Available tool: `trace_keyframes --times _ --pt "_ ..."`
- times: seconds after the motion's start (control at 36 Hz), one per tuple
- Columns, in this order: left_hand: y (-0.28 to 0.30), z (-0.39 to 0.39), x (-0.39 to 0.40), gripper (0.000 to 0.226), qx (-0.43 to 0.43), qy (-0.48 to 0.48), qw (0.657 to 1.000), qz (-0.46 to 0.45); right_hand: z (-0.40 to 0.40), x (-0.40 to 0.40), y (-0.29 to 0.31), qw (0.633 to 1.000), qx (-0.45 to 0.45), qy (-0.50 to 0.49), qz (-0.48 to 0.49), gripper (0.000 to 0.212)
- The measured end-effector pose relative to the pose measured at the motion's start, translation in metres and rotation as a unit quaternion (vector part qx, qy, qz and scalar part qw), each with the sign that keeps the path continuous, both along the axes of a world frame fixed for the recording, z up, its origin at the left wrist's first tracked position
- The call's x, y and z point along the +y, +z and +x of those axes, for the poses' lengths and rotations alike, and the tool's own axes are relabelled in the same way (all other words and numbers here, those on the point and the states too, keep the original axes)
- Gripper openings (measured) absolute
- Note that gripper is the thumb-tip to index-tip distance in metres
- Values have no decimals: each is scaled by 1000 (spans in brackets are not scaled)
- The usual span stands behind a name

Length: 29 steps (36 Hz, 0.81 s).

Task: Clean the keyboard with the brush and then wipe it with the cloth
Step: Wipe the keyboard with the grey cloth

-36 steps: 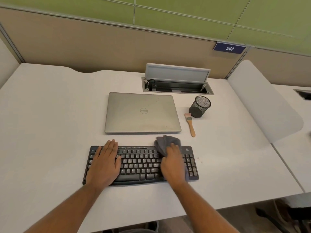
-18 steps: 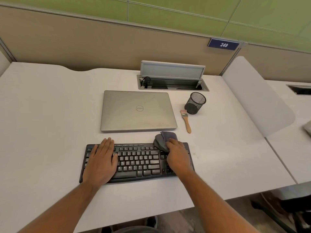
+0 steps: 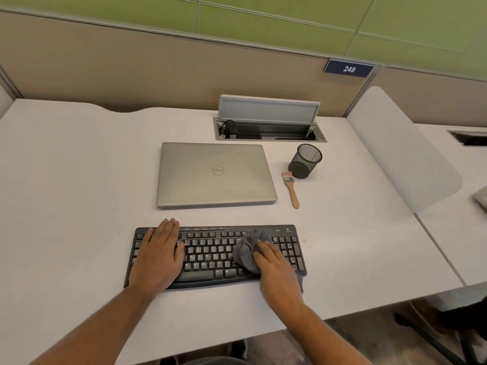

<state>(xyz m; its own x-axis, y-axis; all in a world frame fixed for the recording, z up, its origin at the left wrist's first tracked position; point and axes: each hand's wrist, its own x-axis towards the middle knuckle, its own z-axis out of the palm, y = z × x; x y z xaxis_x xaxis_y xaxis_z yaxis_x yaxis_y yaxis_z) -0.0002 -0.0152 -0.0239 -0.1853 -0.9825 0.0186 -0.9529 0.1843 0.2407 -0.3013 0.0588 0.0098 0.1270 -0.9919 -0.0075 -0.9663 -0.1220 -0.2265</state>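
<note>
A black keyboard [image 3: 210, 255] lies near the front edge of the white desk [image 3: 79, 180]. My left hand [image 3: 158, 255] rests flat, fingers together, on the keyboard's left end. My right hand [image 3: 276, 272] presses a crumpled grey cloth [image 3: 249, 250] onto the keys right of the middle; part of the cloth is hidden under the palm. A small brush [image 3: 292, 189] with a wooden handle and pink bristles lies on the desk beyond the keyboard, to the right of the laptop, untouched.
A closed silver laptop [image 3: 216, 173] lies just behind the keyboard. A black mesh pen cup [image 3: 305, 161] stands by the brush. Behind them an open cable tray [image 3: 268, 127] sits in the desk. A white divider panel [image 3: 403, 154] rises at the right.
My right hand has slid the cloth from the keyboard's top right edge down and left onto the keys. The left hand has stayed on the left end.
</note>
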Motion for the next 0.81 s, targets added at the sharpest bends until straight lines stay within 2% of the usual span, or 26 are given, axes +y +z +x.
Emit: trace_keyframes --times 0.17,0.28,0.42,0.5,0.69,0.81 --pt "0 0 1 68 -6 0 1000 1 19 -49 23 999 -33 -24 10 36" --pt "2 0 1 68 1 7 1000 3 -3 -41 24 1000 -7 -12 10 37" --pt "2 -2 1 69 2 10 1000 4 -46 -50 24 989 -9 -148 15 46" --pt "3 -1 2 69 -2 12 1000 4 -45 -58 26 983 -15 -182 27 47" --pt "4 -3 2 70 0 14 1000 5 12 -17 15 990 -37 -135 -1 32" --pt "5 -3 2 71 -1 14 1000 6 26 22 6 996 -32 -75 -24 32"
